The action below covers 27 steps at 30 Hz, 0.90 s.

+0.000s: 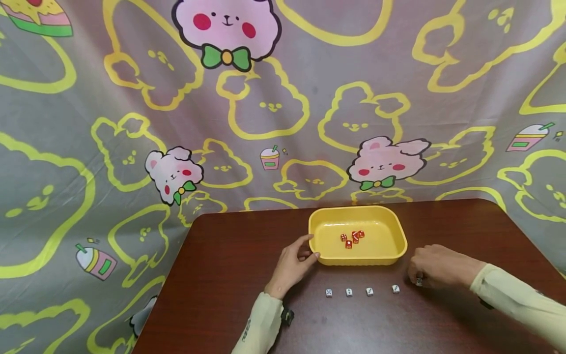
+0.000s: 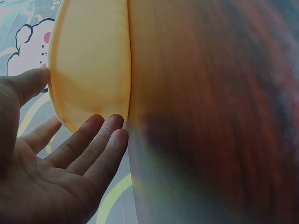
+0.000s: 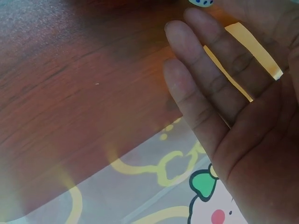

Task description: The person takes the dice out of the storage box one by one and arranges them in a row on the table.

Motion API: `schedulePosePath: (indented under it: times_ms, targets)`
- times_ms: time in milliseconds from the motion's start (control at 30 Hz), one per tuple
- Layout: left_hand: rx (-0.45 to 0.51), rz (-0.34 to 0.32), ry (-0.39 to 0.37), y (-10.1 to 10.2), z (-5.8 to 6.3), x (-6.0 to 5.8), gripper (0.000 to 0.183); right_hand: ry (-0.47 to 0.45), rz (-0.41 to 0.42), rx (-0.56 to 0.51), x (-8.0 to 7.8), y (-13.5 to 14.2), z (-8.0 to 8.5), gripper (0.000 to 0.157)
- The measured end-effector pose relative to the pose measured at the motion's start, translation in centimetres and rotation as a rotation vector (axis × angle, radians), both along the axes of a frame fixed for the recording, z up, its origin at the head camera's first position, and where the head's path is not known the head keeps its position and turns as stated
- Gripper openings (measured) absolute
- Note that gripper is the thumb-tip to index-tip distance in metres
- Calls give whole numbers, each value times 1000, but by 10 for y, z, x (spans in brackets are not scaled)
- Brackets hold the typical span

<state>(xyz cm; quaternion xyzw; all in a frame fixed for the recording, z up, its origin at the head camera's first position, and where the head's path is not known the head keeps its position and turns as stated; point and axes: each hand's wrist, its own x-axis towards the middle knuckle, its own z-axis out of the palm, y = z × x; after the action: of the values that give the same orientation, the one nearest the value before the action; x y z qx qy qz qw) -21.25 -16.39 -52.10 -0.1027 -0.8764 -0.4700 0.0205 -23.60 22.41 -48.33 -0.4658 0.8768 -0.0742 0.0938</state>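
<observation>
A yellow tray [image 1: 358, 259] sits at the back of the table with several red dice [image 1: 348, 244] inside. My left hand [image 1: 291, 263] touches its left end, fingers extended along the outer wall and thumb at the rim. In the left wrist view that hand [image 2: 70, 168] lies with spread fingers against the tray [image 2: 93, 56]. To the right of the tray, my right hand [image 1: 439, 265] pinches a white die [image 1: 419, 281] low over the table. In the right wrist view, only the edge of this die [image 3: 202, 3] shows beyond the fingertips of the hand [image 3: 243, 126].
White dice stand spaced out in front of the tray, from the leftmost die [image 1: 328, 293] to the one [image 1: 395, 289] nearest my right hand. The dark wooden table [image 1: 230, 265] meets a cartoon-print curtain [image 1: 309, 98] at its back edge.
</observation>
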Motion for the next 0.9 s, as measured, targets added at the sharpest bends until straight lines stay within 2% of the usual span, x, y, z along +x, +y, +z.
schedulePosePath:
  times_ms: [100,367,600,900]
  targets:
    - [0,1,0,0,0,0,55,0,1,11,0,-2,4,39]
    - [12,-5,5,0,0,0,54,82,35,-7,1,-10,14,37]
    - [10,-4,2,0,1,1,54,55,28,-19,1,-14,22,38]
    - [6,-3,-2,0,1,1,55,119,79,-24,-4,-21,38,40]
